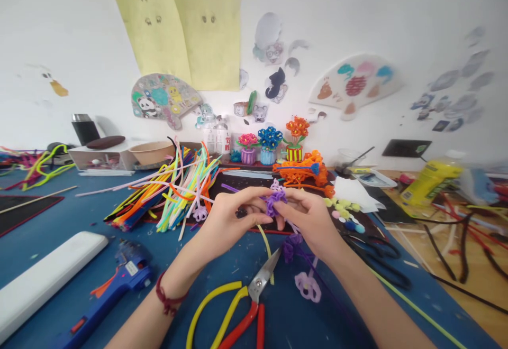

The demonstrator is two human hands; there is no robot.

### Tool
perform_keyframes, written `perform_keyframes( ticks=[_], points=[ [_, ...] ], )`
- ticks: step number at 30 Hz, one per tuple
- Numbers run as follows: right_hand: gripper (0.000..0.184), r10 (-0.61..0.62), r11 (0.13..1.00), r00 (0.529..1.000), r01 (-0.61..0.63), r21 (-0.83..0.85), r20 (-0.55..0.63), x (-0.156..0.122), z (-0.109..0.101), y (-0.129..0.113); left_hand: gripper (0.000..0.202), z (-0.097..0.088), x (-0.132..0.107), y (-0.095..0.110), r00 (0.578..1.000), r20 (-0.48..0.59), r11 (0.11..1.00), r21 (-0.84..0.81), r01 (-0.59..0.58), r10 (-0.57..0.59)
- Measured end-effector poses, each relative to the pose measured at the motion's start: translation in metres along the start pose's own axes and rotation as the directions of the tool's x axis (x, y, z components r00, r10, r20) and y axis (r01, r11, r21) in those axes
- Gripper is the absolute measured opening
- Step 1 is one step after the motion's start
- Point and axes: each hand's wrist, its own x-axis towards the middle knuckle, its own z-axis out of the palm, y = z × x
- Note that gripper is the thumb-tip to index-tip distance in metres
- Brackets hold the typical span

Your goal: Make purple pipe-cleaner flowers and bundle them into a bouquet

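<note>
Head view. Left hand (228,221) and right hand (313,223) meet above the blue table mat (79,217). Both pinch a purple looped chenille-stem flower (275,201), raised between them, probably to leave its loops free. Red-handled metal scissors (254,291) lie near, below the wrists.

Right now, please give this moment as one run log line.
left hand: pinches purple flower | right hand: pinches same flower | red scissors: lie below hands

Fuzzy purple pipe-cleaner flower (275,201), shiny metal scissor blades (262,276), glossy blue plastic glue gun (119,280)
</note>
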Motion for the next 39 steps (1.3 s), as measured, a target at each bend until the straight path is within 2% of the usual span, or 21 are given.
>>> perform_keyframes(
  ticks=[8, 14, 21, 25, 29, 33, 36, 39],
  points=[
    [0.023, 0.048, 0.997, 0.999, -0.047, -0.055, 0.026, 0.0, 0.002, -0.005, 0.026, 0.002, 0.0, -0.002, 0.999, -0.046, 0.997, 0.078, -0.025, 0.029],
    [0.025, 0.064, 0.993, 0.998, -0.062, -0.097, 0.017, -0.001, 0.001, -0.004, 0.024, 0.005, 0.0, 0.0, 0.997, -0.078, 0.991, 0.131, -0.002, 0.012],
    [0.023, 0.038, 0.988, 0.999, -0.038, -0.152, -0.003, -0.001, 0.001, -0.006, 0.023, 0.006, 0.0, 0.0, 0.996, -0.065, 0.994, 0.091, 0.067, -0.061],
    [0.026, 0.041, 0.995, 0.998, -0.037, -0.092, 0.043, 0.0, -0.002, -0.007, 0.031, 0.006, 0.002, 0.0, 0.992, -0.088, 0.996, -0.011, 0.091, -0.092],
    [0.039, -0.073, 0.995, 0.996, 0.075, -0.062, 0.043, 0.002, -0.007, -0.005, 0.031, 0.006, 0.001, 0.001, 0.985, -0.119, 0.991, -0.059, 0.122, -0.129],
    [0.045, -0.211, 0.969, 0.972, 0.221, -0.106, 0.102, 0.001, -0.011, -0.007, 0.034, 0.007, 0.0, 0.0, 0.977, -0.023, 0.957, -0.209, 0.201, -0.211],
    [0.045, -0.238, 0.956, 0.962, 0.256, -0.145, 0.13, 0.0, -0.011, -0.008, 0.034, 0.008, 0.001, -0.002, 0.972, 0.023, 0.927, -0.295, 0.231, -0.235],
    [0.04, -0.258, 0.944, 0.962, 0.27, -0.191, 0.085, 0.0, -0.011, -0.007, 0.035, 0.007, 0.002, -0.003, 0.973, 0.014, 0.929, -0.295, 0.223, -0.229]
  ],
)
